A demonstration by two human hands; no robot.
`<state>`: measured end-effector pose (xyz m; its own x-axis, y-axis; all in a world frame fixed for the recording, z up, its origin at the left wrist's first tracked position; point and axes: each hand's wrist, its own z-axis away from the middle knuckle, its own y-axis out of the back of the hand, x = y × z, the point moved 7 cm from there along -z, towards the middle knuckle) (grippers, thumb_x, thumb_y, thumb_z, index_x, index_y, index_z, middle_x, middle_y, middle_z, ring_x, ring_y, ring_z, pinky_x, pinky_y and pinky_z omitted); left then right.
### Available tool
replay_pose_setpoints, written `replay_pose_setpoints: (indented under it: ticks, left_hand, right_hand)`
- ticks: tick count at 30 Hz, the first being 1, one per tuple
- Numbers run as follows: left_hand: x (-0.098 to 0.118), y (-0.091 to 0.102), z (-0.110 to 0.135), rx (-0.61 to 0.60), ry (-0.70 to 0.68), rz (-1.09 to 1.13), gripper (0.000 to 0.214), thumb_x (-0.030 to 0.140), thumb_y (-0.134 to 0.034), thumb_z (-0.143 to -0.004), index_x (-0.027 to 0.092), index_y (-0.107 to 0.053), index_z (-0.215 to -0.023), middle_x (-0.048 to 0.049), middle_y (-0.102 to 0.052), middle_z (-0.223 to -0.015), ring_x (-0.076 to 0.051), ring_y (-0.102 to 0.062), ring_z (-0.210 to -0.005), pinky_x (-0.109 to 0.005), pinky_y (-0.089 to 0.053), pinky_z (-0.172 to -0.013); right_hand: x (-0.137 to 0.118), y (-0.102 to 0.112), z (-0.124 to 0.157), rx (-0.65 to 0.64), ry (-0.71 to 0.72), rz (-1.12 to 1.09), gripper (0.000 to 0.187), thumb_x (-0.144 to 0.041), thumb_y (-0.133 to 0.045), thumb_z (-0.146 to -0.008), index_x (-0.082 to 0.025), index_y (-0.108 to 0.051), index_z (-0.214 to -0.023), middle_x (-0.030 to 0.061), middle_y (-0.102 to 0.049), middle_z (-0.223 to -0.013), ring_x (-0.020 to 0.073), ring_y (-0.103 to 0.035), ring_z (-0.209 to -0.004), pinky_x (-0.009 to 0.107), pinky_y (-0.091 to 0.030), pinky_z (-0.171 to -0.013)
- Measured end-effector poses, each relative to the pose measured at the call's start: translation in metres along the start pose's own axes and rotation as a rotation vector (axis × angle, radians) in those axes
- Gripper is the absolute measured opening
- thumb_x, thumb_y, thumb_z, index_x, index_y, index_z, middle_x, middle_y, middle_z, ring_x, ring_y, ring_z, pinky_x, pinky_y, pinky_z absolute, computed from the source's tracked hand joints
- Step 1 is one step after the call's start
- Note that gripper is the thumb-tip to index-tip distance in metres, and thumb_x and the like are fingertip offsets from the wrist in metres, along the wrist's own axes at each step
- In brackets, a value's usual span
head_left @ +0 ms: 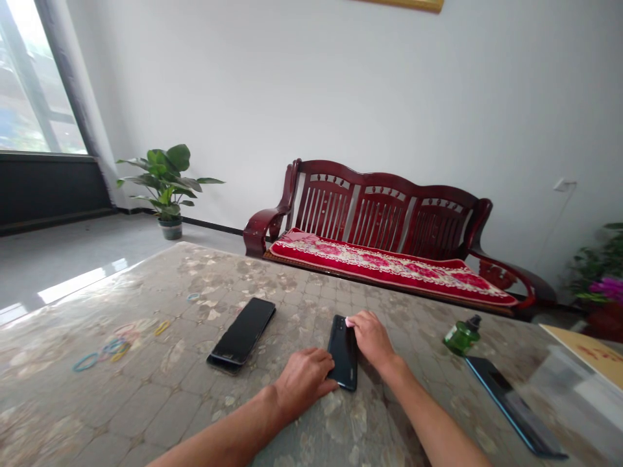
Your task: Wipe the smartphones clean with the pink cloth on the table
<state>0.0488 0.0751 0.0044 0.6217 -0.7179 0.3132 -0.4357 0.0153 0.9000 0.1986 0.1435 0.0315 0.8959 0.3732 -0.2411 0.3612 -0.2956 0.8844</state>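
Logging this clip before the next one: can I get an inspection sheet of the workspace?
Surface: stone-patterned table, glossy.
Job's things: dark phone lying flat, between both hands.
Clutter: second phone, third phone, green bottle, coloured rubber bands.
Hands: left hand at the phone's near end, right hand at its far end; grip unclear.
Cables: possibly one below wall socket; too faint to tell.
Surroundings: red wooden bench, potted plant, window.

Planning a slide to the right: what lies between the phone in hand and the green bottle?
In the head view, only the right hand, set on the phone; past it, bare table up to the bottle.
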Motion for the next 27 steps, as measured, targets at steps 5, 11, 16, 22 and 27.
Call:
replay_pose_setpoints:
  ticks: [5,11,16,22,27]
  left_hand:
    - [0.0,-0.001,-0.002,-0.031,0.014,-0.025,0.02,0.04,-0.065,-0.091,0.02,-0.068,-0.094,-0.0033,-0.069,-0.095,-0.021,-0.065,-0.09,-0.028,-0.051,-0.083]
    - [0.001,0.0,-0.002,-0.04,0.012,-0.017,0.023,0.042,-0.06,-0.093,0.021,-0.067,-0.096,-0.004,-0.068,-0.095,-0.02,-0.064,-0.09,-0.027,-0.051,-0.084]
    - [0.001,0.003,-0.001,-0.033,0.023,0.006,0.024,0.044,-0.057,-0.094,0.022,-0.067,-0.098,-0.0041,-0.068,-0.095,-0.021,-0.064,-0.092,-0.028,-0.05,-0.085]
    - [-0.001,0.001,-0.003,-0.078,0.06,0.04,0.019,0.038,-0.065,-0.09,0.022,-0.069,-0.099,-0.0032,-0.07,-0.101,-0.022,-0.065,-0.097,-0.029,-0.049,-0.088]
    - [-0.006,0.01,-0.002,-0.084,-0.039,0.17,0.018,0.034,-0.058,-0.095,0.025,-0.069,-0.107,-0.0019,-0.07,-0.105,-0.019,-0.065,-0.1,-0.025,-0.048,-0.09]
  right_hand:
    - [-0.028,0.003,0.031,-0.028,0.107,-0.081,0.031,-0.004,-0.046,-0.086,-0.023,-0.071,-0.089,0.0036,-0.065,-0.087,0.0183,-0.058,-0.089,0.027,-0.045,-0.081]
    - [-0.021,0.005,0.02,0.004,0.1,-0.089,0.031,-0.001,-0.048,-0.084,-0.023,-0.071,-0.085,0.0031,-0.068,-0.087,0.0186,-0.06,-0.088,0.027,-0.045,-0.082]
    - [-0.009,0.0,0.005,0.025,-0.011,-0.091,0.033,-0.001,-0.047,-0.082,-0.024,-0.07,-0.082,0.0034,-0.067,-0.086,0.019,-0.06,-0.09,0.027,-0.045,-0.082]
    - [-0.047,0.005,0.048,0.022,0.094,-0.181,0.034,0.003,-0.046,-0.079,-0.023,-0.068,-0.082,0.0019,-0.062,-0.082,0.0184,-0.055,-0.084,0.028,-0.043,-0.076]
    - [-0.057,0.013,0.066,0.111,0.138,-0.306,0.034,0.004,-0.045,-0.079,-0.022,-0.066,-0.083,0.0015,-0.061,-0.081,0.0172,-0.054,-0.083,0.027,-0.042,-0.075]
